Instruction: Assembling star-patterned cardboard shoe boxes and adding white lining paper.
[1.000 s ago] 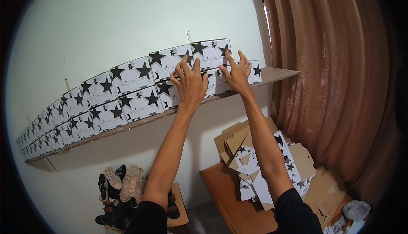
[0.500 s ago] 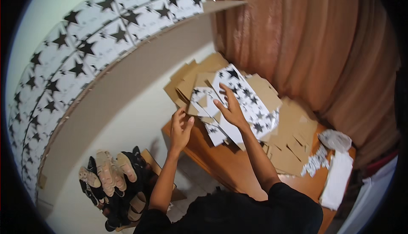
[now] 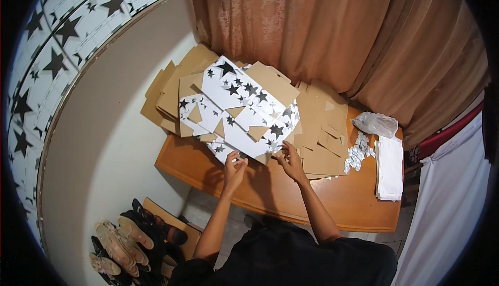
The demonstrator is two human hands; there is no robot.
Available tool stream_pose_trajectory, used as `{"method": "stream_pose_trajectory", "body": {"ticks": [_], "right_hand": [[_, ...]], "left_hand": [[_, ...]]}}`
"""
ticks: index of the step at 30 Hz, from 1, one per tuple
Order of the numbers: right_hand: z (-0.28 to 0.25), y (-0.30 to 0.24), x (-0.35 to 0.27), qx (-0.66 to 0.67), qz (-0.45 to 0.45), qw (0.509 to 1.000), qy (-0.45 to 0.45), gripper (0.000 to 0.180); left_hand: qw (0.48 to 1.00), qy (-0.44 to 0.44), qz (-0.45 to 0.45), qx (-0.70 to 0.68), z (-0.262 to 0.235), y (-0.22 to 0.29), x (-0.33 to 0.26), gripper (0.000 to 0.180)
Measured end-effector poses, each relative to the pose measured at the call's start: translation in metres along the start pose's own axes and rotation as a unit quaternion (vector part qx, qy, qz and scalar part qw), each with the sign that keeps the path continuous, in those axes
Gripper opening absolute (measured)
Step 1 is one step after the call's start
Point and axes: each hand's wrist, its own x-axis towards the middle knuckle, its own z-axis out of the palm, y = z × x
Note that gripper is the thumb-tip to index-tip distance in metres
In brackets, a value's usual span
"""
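A pile of flat white cardboard pieces printed with black stars (image 3: 249,91) lies on the wooden table, mixed with plain brown cardboard pieces. At the pile's near edge is my left hand (image 3: 235,171), its fingers bent and its thumb apart. My right hand (image 3: 292,165) is by the lower right corner of the star-printed pieces, fingers slightly curled and spread. Nothing shows between the fingers of either hand. Whether the fingertips touch the cardboard I cannot tell.
Brown cardboard sheets (image 3: 325,135) are stacked at the right. Beyond them lie small crumpled scraps (image 3: 358,153), a clear plastic bag (image 3: 375,124) and folded white sheets (image 3: 390,169). Shoes (image 3: 125,239) stand at lower left. A shelf edge (image 3: 104,44) and brown curtain (image 3: 291,21) border the table.
My view has swung toward the right. My right hand has drawn back from above the star-printed pieces to their near edge; my left hand is now closer to that edge.
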Motion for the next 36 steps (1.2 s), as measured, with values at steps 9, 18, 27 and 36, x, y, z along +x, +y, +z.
{"method": "stream_pose_trajectory", "body": {"ticks": [9,18,27,36], "right_hand": [[0.005,0.022,0.091,0.024,-0.018,0.999,0.046,0.059],[0.044,0.052,0.144,-0.005,0.107,0.988,0.109,0.06],[0.066,0.039,0.163,0.254,0.199,0.908,0.266,0.068],[0.035,-0.063,0.144,0.174,-0.037,0.959,0.22,0.028]], "left_hand": [[0.998,0.001,-0.006,0.062,0.044,-0.004,0.089,0.062],[0.992,0.044,-0.118,0.022,0.061,-0.022,0.122,0.061],[0.995,0.026,-0.077,0.065,0.072,0.018,0.123,0.062],[0.973,0.11,0.045,0.199,0.036,0.062,0.118,0.063]]}}
